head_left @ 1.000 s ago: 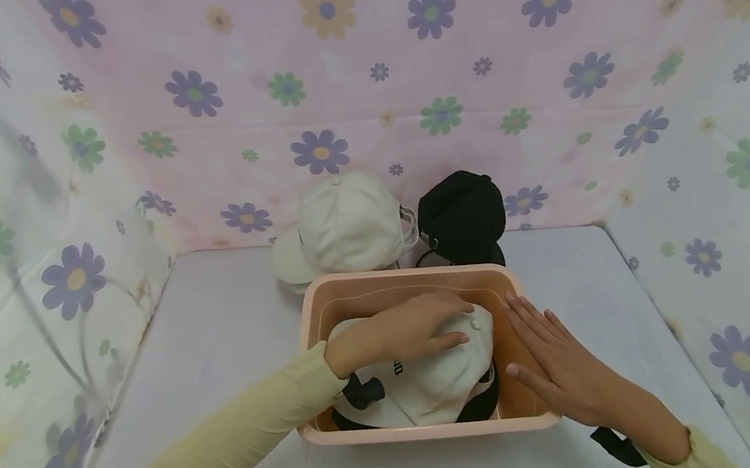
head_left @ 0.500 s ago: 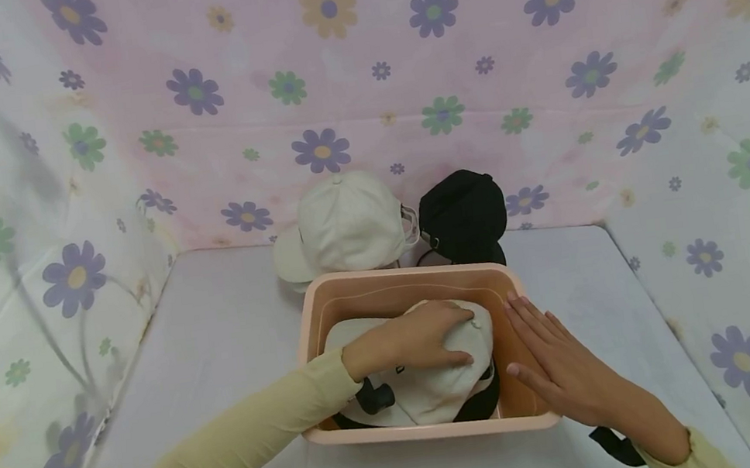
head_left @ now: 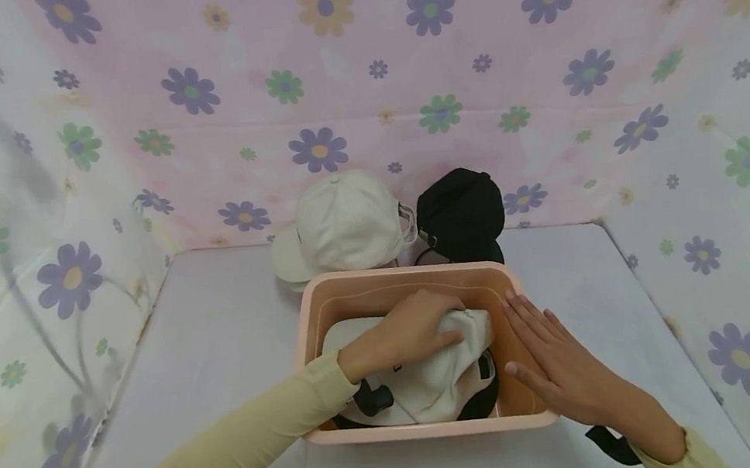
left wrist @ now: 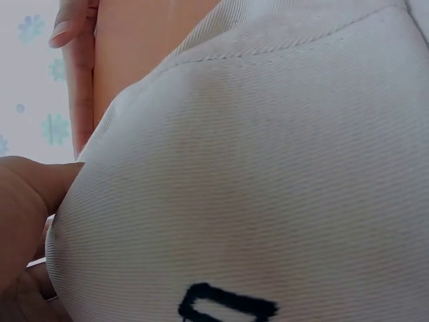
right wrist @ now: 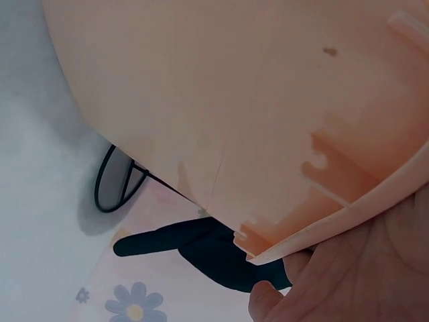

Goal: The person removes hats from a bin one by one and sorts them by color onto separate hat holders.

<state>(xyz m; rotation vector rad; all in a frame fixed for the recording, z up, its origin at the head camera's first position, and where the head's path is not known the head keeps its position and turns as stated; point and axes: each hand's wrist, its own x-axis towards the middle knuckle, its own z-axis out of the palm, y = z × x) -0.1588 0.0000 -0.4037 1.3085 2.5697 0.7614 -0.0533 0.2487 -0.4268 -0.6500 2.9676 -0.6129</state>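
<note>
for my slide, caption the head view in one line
Left hand grips a cream cap in a peach bin, right hand touching the bin, another pale cap and a black cap behind.

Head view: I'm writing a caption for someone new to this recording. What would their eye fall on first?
Probably the peach bin at the centre, where the left grip pinches a cream cap lying inside. Just beyond the bin, a second cream cap and a black cap sit side by side, the black one on the right. Behind everything rises a pinkish flowered backdrop.
</note>
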